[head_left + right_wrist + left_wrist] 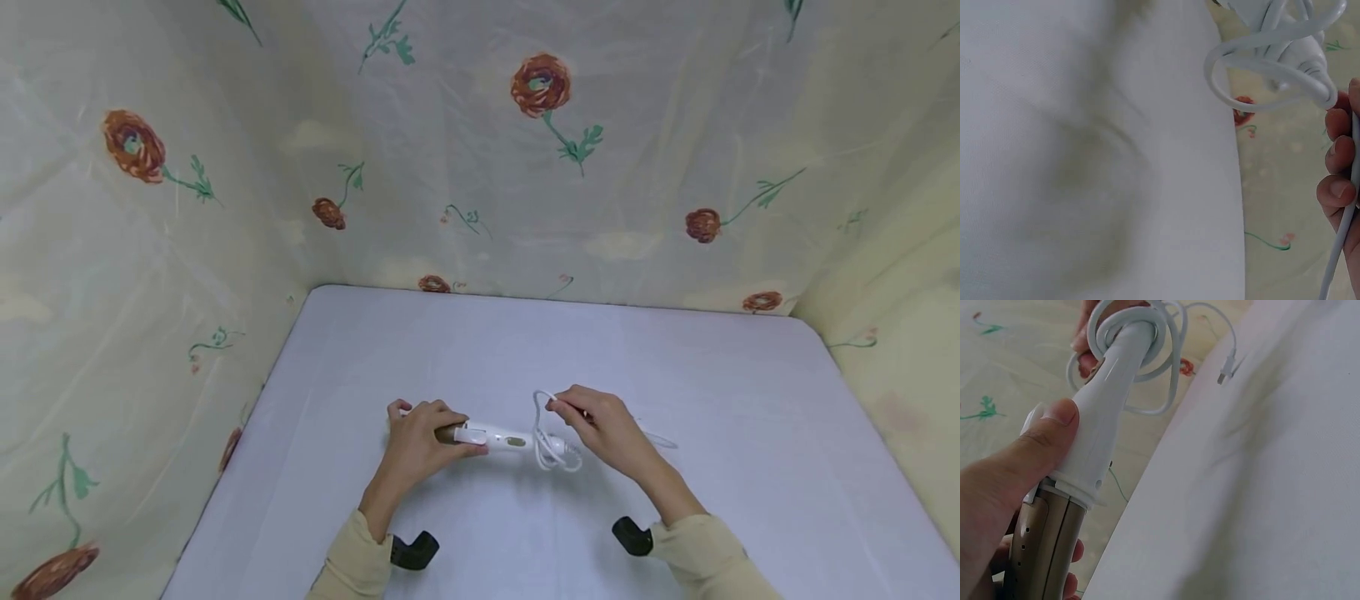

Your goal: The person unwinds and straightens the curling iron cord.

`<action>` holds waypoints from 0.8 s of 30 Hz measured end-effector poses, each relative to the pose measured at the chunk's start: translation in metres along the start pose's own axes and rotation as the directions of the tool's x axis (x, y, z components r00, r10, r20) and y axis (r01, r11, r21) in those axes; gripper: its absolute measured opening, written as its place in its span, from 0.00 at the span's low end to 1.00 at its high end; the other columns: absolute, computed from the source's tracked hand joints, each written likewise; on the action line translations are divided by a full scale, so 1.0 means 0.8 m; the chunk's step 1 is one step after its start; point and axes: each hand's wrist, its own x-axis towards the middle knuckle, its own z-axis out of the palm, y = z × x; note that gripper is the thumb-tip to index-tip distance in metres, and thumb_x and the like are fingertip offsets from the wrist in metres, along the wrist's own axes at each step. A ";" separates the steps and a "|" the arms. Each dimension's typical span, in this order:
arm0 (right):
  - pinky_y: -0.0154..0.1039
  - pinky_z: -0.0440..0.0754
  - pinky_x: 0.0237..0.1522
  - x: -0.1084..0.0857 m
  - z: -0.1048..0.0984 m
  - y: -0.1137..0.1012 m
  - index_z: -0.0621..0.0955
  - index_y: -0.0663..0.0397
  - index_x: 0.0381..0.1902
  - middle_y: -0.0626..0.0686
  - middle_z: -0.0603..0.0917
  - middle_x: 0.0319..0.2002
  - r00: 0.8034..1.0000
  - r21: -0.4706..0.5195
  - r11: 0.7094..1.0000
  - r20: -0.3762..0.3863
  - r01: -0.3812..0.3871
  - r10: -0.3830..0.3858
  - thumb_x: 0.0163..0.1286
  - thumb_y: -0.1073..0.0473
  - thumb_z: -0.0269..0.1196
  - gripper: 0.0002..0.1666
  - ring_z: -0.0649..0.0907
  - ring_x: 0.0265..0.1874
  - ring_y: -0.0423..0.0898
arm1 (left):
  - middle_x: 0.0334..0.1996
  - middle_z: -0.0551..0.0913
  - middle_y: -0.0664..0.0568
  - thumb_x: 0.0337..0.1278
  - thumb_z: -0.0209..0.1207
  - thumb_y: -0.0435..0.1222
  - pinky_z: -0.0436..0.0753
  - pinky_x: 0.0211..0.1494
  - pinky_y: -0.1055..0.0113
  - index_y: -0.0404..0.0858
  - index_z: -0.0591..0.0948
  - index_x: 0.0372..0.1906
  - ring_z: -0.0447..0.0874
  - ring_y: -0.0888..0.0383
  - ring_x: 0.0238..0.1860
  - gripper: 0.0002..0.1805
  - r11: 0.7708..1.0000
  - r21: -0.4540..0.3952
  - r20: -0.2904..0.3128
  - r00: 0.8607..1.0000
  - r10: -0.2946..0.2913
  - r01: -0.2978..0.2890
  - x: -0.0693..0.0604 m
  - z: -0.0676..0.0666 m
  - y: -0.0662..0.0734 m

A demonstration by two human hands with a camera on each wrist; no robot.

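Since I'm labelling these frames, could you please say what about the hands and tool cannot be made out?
- Left wrist: brown barrel, its tip cut off by bottom edge.
- Head: that tip, behind the left hand.
- Right wrist: right hand, cut by right edge.
- Left wrist: plug, prongs too small.

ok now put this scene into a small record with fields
left hand: grips the white-and-brown device, thumb on its white body
right hand: holds the white cord
cord loops: around the device's end away from the left hand
cord's loose end: small plug
surface: pale table
backdrop: flower-printed sheeting
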 end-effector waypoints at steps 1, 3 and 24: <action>0.27 0.71 0.24 0.000 0.001 0.002 0.84 0.52 0.35 0.39 0.79 0.26 1.000 0.001 1.000 0.001 -0.015 0.015 0.65 0.65 0.62 0.05 0.70 0.22 0.30 | 0.28 0.82 0.64 0.29 0.69 0.63 0.56 0.56 0.48 0.50 0.88 0.38 0.69 0.69 0.27 0.29 1.000 -0.003 0.000 1.000 0.001 -0.001 0.000 0.000 0.000; 0.28 0.72 0.24 -0.001 0.003 0.006 0.84 0.52 0.35 0.40 0.79 0.26 0.999 -0.001 0.999 0.002 -0.043 0.043 0.65 0.64 0.61 0.05 0.70 0.22 0.31 | 0.28 0.82 0.64 0.29 0.69 0.63 0.56 0.56 0.49 0.50 0.88 0.38 0.70 0.69 0.27 0.28 1.000 -0.007 -0.004 1.000 0.002 -0.002 0.001 -0.001 0.000; 0.32 0.74 0.30 -0.019 0.036 0.041 0.85 0.51 0.38 0.43 0.82 0.28 0.964 -0.005 0.970 0.113 -0.242 0.241 0.64 0.64 0.61 0.07 0.75 0.26 0.34 | 0.29 0.82 0.64 0.29 0.73 0.58 0.56 0.55 0.49 0.50 0.88 0.38 0.74 0.67 0.30 0.25 0.997 -0.060 -0.099 0.994 0.042 -0.048 0.007 -0.007 -0.001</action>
